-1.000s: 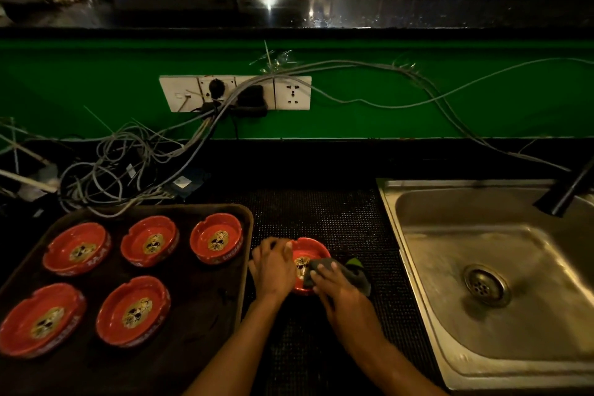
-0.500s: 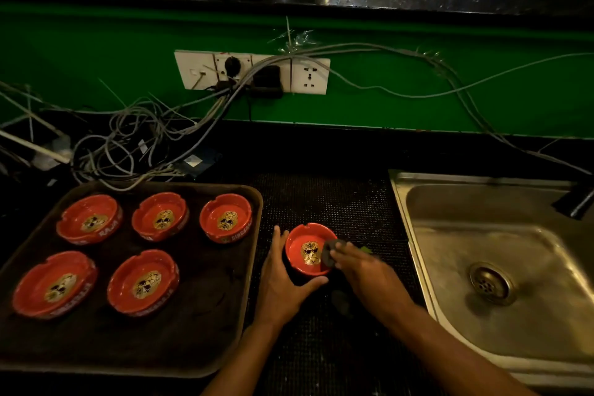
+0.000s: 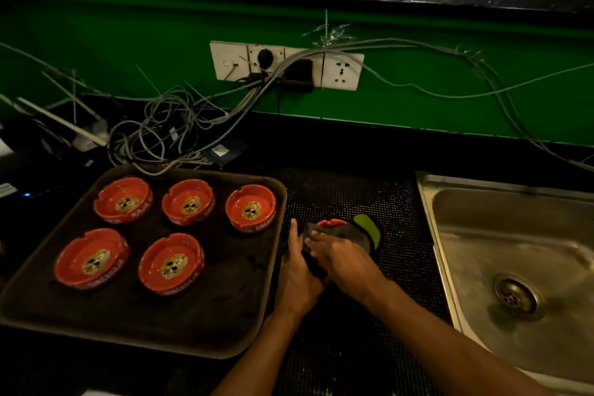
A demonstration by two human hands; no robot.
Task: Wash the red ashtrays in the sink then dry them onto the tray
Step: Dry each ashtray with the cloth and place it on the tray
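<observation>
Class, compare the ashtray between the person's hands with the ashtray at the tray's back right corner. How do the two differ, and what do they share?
The ashtray in the hands sits on the dark counter mat, off the tray; the back right ashtray rests on it. The first is mostly covered by a grey and green cloth, with only a red rim showing; the second is uncovered, its skull emblem visible. The left hand and right hand work on the first; nothing touches the second. Both are red.

I see five glossy red glazed ashtrays point(image 3: 172, 264) on a matt brown tray point(image 3: 205, 315); a dull brushed steel sink point(image 3: 482, 267); a studded black rubber mat point(image 3: 353, 196).
</observation>
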